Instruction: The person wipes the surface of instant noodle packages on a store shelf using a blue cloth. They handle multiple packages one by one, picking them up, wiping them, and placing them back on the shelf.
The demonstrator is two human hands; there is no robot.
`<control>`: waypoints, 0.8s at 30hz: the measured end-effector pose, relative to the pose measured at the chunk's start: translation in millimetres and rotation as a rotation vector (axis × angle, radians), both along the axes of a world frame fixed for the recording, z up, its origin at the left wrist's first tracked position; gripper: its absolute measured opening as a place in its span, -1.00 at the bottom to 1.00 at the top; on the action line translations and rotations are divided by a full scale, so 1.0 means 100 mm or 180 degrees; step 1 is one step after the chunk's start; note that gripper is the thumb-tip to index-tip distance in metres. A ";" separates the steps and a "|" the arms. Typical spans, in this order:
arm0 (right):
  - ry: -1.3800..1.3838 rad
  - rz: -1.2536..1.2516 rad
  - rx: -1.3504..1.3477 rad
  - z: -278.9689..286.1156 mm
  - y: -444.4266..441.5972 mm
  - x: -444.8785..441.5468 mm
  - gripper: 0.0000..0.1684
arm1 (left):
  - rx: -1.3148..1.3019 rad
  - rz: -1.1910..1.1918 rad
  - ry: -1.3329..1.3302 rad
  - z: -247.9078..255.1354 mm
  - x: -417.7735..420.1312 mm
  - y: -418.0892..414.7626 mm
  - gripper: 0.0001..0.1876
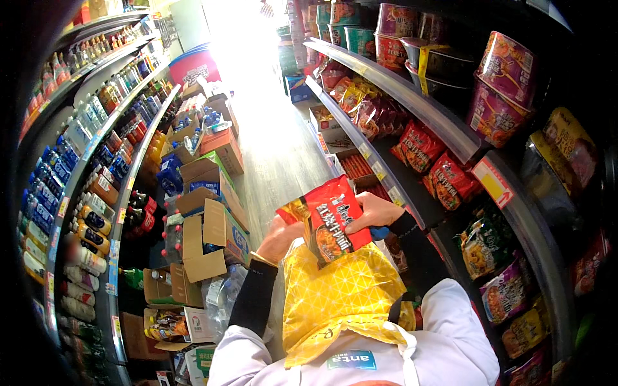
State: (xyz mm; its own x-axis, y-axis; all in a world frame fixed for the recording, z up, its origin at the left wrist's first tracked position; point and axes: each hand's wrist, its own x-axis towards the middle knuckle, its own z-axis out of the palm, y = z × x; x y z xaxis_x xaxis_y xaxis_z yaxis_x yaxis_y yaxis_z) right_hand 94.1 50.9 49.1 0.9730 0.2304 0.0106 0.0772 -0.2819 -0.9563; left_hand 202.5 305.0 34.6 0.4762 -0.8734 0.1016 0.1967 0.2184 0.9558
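Both my hands hold a red instant-noodle packet (333, 217) in front of the yellow patterned apron (338, 299). At its left edge is my left hand (281, 237), slightly blurred, its fingers partly behind the packet. My right hand (376, 212) grips the right side, thumb on the front. Something blue shows just below the right hand, mostly hidden. Similar red noodle packets (446, 181) lie on the shelf to the right, close beyond my right forearm.
On the right, shelves hold noodle bowls (502, 89) and bagged noodles (504, 294). Drink bottles (48, 188) fill the left shelves. Open cardboard boxes (212, 236) line the left side of the aisle floor (263, 178), which runs ahead into bright light.
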 end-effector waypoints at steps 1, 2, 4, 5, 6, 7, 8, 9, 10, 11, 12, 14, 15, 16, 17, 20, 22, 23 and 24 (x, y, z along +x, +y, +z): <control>-0.0019 0.0037 -0.0118 0.04 -0.01 0.03 -0.47 | -0.0092 0.0144 0.0320 -0.05 -0.02 -0.02 -0.53; -0.0039 0.0075 -0.0237 0.07 -0.02 0.05 -0.47 | -0.0186 0.0288 0.0638 -0.14 -0.06 -0.06 -0.59; -0.0149 -0.0082 -0.0353 0.08 -0.02 0.02 -0.48 | -0.0340 0.0335 0.1261 -0.04 -0.21 -0.15 -0.69; -0.0486 -0.0407 -0.0537 0.03 -0.07 0.04 -0.50 | -0.0395 0.0462 0.1187 -0.08 -0.21 -0.15 -0.69; -0.0822 -0.0726 -0.0725 0.02 -0.13 0.07 -0.51 | -0.0455 0.0593 0.1118 -0.09 -0.23 -0.15 -0.69; -0.1160 -0.1044 -0.0913 0.01 -0.17 0.07 -0.52 | -0.0516 0.0723 0.1047 -0.09 -0.25 -0.16 -0.69; -0.0895 -0.1585 -0.0249 0.01 -0.23 0.02 -0.59 | -0.0510 0.0789 0.1129 -0.07 -0.28 -0.14 -0.69; -0.0680 -0.1784 0.0575 0.13 -0.12 -0.04 -0.67 | -0.0431 0.0919 0.1028 -0.16 -0.25 -0.13 -0.69; -0.0900 -0.1677 0.0604 0.21 0.01 -0.07 -0.71 | -0.0338 0.1025 0.0915 -0.28 -0.20 -0.15 -0.69; -0.1118 -0.1568 0.0633 0.25 0.18 -0.05 -0.75 | -0.0246 0.1131 0.0801 -0.38 -0.17 -0.15 -0.69; -0.2068 -0.1432 -0.0359 0.21 0.32 0.01 -0.75 | -0.0070 0.1253 0.0520 -0.35 -0.22 -0.26 -0.70; -0.2325 -0.1136 -0.0819 0.14 0.76 0.09 -0.79 | -0.0114 0.1576 -0.0129 -0.38 -0.29 -0.35 -0.72; -0.2656 -0.1039 -0.1163 0.12 0.86 0.13 -0.81 | -0.0264 0.1758 -0.0498 -0.40 -0.31 -0.39 -0.73; -0.2620 -0.1185 -0.1319 0.14 0.85 0.15 -0.82 | 0.0132 0.1867 -0.0633 -0.40 -0.30 -0.36 -0.70; -0.2582 -0.1328 -0.1470 0.17 0.82 0.18 -0.83 | 0.0240 0.1782 -0.0624 -0.38 -0.32 -0.33 -0.69; -0.2379 -0.1797 -0.1721 0.16 0.60 0.36 -0.85 | 0.0504 0.1537 -0.0429 -0.28 -0.42 -0.28 -0.62; -0.2110 -0.2002 -0.1847 0.09 0.39 0.48 -0.87 | 0.0775 0.1535 -0.0519 -0.30 -0.47 -0.25 -0.67; -0.1999 -0.2087 -0.1889 0.02 0.27 0.53 -0.87 | 0.0908 0.1531 -0.0573 -0.32 -0.50 -0.23 -0.69; -0.1816 -0.2123 -0.2063 -0.09 0.15 0.58 -0.82 | 0.0891 0.1510 -0.0539 -0.43 -0.48 -0.19 -0.71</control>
State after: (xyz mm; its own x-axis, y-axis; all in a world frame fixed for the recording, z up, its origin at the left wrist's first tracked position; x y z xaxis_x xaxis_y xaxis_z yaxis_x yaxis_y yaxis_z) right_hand 151.7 65.5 39.8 0.7946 -0.2171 0.5670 0.1071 -0.8691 -0.4829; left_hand 154.2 286.3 -8.4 0.8197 -0.5727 0.0061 -0.0218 -0.0205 0.9996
